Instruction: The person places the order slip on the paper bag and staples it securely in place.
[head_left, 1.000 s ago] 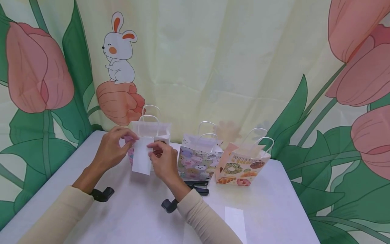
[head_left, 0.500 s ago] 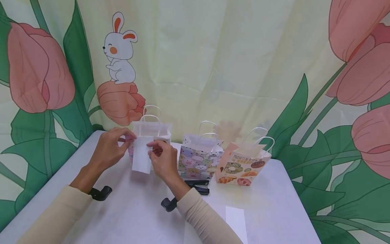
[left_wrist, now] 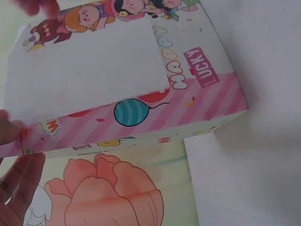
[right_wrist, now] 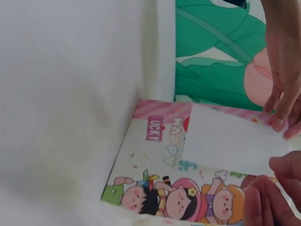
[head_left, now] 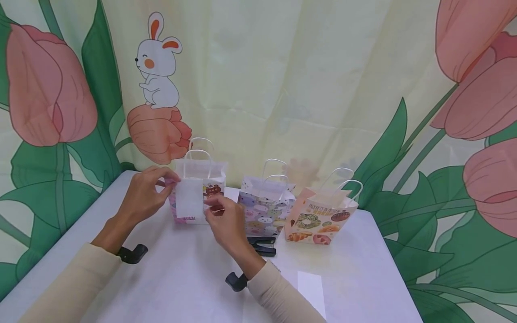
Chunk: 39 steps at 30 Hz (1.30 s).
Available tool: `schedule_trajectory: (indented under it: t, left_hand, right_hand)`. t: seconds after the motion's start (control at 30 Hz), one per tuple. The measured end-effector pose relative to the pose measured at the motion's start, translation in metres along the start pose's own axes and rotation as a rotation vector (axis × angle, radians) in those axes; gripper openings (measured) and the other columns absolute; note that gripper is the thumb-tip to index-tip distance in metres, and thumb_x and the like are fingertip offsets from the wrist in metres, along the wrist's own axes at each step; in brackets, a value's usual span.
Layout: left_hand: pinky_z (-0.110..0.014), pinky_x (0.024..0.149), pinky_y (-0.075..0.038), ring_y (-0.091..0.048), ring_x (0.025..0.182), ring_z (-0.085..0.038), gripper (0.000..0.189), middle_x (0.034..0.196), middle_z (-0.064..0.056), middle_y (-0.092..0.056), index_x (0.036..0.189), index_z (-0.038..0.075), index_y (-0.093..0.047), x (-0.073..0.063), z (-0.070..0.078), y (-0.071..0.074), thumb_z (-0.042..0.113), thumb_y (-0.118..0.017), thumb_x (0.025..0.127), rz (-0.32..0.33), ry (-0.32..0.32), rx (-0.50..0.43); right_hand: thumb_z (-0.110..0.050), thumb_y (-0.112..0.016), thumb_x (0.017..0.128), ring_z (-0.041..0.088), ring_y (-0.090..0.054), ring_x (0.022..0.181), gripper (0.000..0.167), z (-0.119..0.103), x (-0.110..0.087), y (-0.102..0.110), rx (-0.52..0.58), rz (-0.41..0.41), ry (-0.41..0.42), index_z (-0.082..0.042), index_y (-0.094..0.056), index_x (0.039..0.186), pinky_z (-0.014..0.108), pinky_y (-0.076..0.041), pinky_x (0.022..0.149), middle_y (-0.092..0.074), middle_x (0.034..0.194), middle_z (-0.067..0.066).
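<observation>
A white slip of paper (head_left: 189, 198) lies flat against the front of a party-print paper bag (head_left: 213, 190) at the left of the row. My left hand (head_left: 146, 193) pinches the bag's upper left edge beside the slip, its thumb in front and fingers behind in the left wrist view. Just right of the slip is my right hand (head_left: 227, 224), its fingers loosely bent and nothing seen between them. In the right wrist view its fingertips (right_wrist: 258, 188) are close to the slip's edge; whether they touch the bag is unclear.
An animal-print bag (head_left: 264, 213) and a bread-print bag (head_left: 319, 220) stand to the right. A black stapler (head_left: 264, 247) lies in front of them, partly behind my right wrist. Another white slip (head_left: 311, 291) lies near the front of the white-covered table (head_left: 173, 278).
The slip's lower end, which stuck out from the bag, now lies against its front. My right hand has moved off the slip, right and slightly down; the left stays at the bag's edge.
</observation>
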<state>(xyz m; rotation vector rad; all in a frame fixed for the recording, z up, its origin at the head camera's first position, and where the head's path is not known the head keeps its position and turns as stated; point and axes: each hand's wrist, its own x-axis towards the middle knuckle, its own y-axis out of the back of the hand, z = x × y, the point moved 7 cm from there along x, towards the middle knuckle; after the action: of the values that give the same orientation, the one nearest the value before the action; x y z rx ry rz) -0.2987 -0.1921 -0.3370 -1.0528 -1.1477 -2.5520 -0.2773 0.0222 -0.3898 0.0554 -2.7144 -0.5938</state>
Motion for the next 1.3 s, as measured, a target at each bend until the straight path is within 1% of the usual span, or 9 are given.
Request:
schedule_trajectory:
  t: [0.17, 0.23, 0.33, 0.43, 0.57, 0.87, 1.0, 1.1, 1.3]
  left_hand:
    - [-0.055, 0.078, -0.065, -0.075, 0.094, -0.035, 0.020, 0.103, -0.014, -0.079, 0.105, 0.005, -0.079, 0.000, 0.000, 0.000, -0.002, -0.084, 0.087, -0.009, 0.006, -0.001]
    - [-0.056, 0.078, -0.065, -0.075, 0.094, -0.036, 0.020, 0.103, -0.015, -0.079, 0.106, 0.005, -0.079, -0.001, 0.000, 0.001, -0.002, -0.084, 0.087, -0.007, 0.008, 0.000]
    - [-0.057, 0.078, -0.065, -0.075, 0.094, -0.037, 0.021, 0.103, -0.015, -0.079, 0.105, 0.005, -0.079, -0.001, 0.000, 0.003, -0.002, -0.084, 0.086, -0.002, 0.009, 0.004]
    - [-0.057, 0.078, -0.065, -0.075, 0.093, -0.037, 0.020, 0.102, -0.015, -0.079, 0.105, 0.005, -0.078, 0.000, 0.000, 0.003, -0.002, -0.084, 0.087, -0.003, 0.009, 0.002]
    - [-0.056, 0.078, -0.065, -0.075, 0.093, -0.036, 0.019, 0.102, -0.015, -0.080, 0.104, 0.005, -0.078, 0.001, 0.001, 0.001, -0.002, -0.083, 0.087, -0.007, 0.010, -0.003]
    - [-0.055, 0.078, -0.065, -0.075, 0.095, -0.035, 0.018, 0.101, -0.014, -0.080, 0.104, 0.005, -0.079, 0.003, 0.001, -0.001, -0.001, -0.082, 0.088, -0.007, 0.012, -0.001]
    - [-0.056, 0.078, -0.065, -0.075, 0.095, -0.036, 0.019, 0.101, -0.014, -0.080, 0.105, 0.005, -0.079, 0.004, 0.002, -0.001, -0.002, -0.083, 0.088, -0.004, 0.013, 0.001]
    - [-0.055, 0.078, -0.065, -0.075, 0.095, -0.036, 0.019, 0.101, -0.015, -0.080, 0.105, 0.004, -0.079, 0.004, 0.002, -0.001, -0.002, -0.083, 0.087, -0.004, 0.012, 0.004]
    - [-0.055, 0.078, -0.065, -0.075, 0.096, -0.036, 0.018, 0.102, -0.015, -0.080, 0.105, 0.004, -0.079, 0.002, 0.002, -0.001, -0.002, -0.082, 0.088, 0.000, 0.017, 0.004]
  right_hand:
    - [-0.011, -0.078, 0.096, 0.012, -0.071, 0.098, 0.022, 0.007, -0.018, 0.015, -0.049, -0.099, -0.019, -0.016, -0.078, 0.118, 0.030, -0.062, 0.088, -0.079, 0.113, 0.001]
    - [-0.013, -0.079, 0.096, 0.016, -0.072, 0.102, 0.023, 0.011, -0.025, 0.022, -0.068, -0.133, -0.023, -0.018, -0.078, 0.119, 0.030, -0.061, 0.091, -0.078, 0.114, -0.001]
    - [-0.017, -0.081, 0.096, 0.023, -0.073, 0.108, 0.025, 0.020, -0.034, 0.034, -0.095, -0.153, -0.040, -0.020, -0.077, 0.120, 0.030, -0.061, 0.094, -0.077, 0.116, -0.004]
    - [-0.019, -0.082, 0.095, 0.026, -0.073, 0.110, 0.027, 0.031, -0.042, 0.047, -0.102, -0.158, -0.066, -0.021, -0.077, 0.121, 0.036, -0.062, 0.096, -0.078, 0.117, -0.004]
    - [-0.021, -0.084, 0.092, 0.024, -0.072, 0.112, 0.030, 0.046, -0.050, 0.064, -0.115, -0.155, -0.121, -0.023, -0.076, 0.121, 0.047, -0.060, 0.099, -0.078, 0.118, -0.006]
    - [-0.021, -0.091, 0.086, 0.025, -0.067, 0.122, 0.042, 0.074, -0.060, 0.093, -0.221, -0.139, -0.178, -0.024, -0.075, 0.125, 0.056, -0.053, 0.107, -0.077, 0.122, -0.007]
    - [-0.023, -0.094, 0.082, 0.023, -0.061, 0.127, 0.048, 0.085, -0.061, 0.103, -0.280, -0.137, -0.216, -0.026, -0.075, 0.126, 0.057, -0.047, 0.112, -0.075, 0.125, -0.010]
    - [-0.023, -0.096, 0.079, 0.022, -0.057, 0.129, 0.052, 0.093, -0.062, 0.108, -0.320, -0.143, -0.227, -0.029, -0.075, 0.126, 0.056, -0.044, 0.113, -0.073, 0.127, -0.010]
    - [-0.024, -0.099, 0.074, 0.022, -0.059, 0.121, 0.057, 0.103, -0.060, 0.113, -0.410, -0.173, -0.181, -0.024, -0.075, 0.126, 0.052, -0.043, 0.106, -0.075, 0.126, -0.006]
